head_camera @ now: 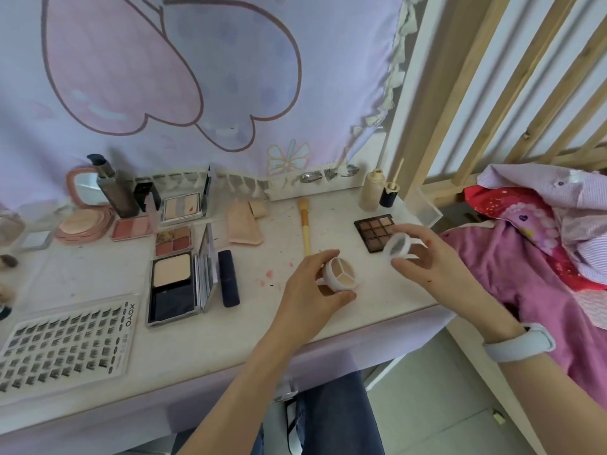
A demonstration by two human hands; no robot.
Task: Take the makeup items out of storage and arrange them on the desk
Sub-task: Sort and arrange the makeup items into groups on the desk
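My left hand (312, 290) grips a small round white concealer pot (340, 273) with three cream sections, just above the desk (256, 330). My right hand (427, 257) holds the pot's white lid (398, 246), lifted off and tilted, to the right of the pot. Behind the lid lies a brown nine-pan eyeshadow palette (374, 231). A yellow-handled brush (305, 224) lies behind my left hand.
Left half of the desk holds an open powder compact (174, 287), a dark lipstick tube (229, 279), a lash tray (65, 343), blush pans (131, 228), a pump bottle (115, 188) and a mirror (82, 188). Foundation bottles (372, 188) stand at the back right. Pink bedding (542, 257) lies right of the desk.
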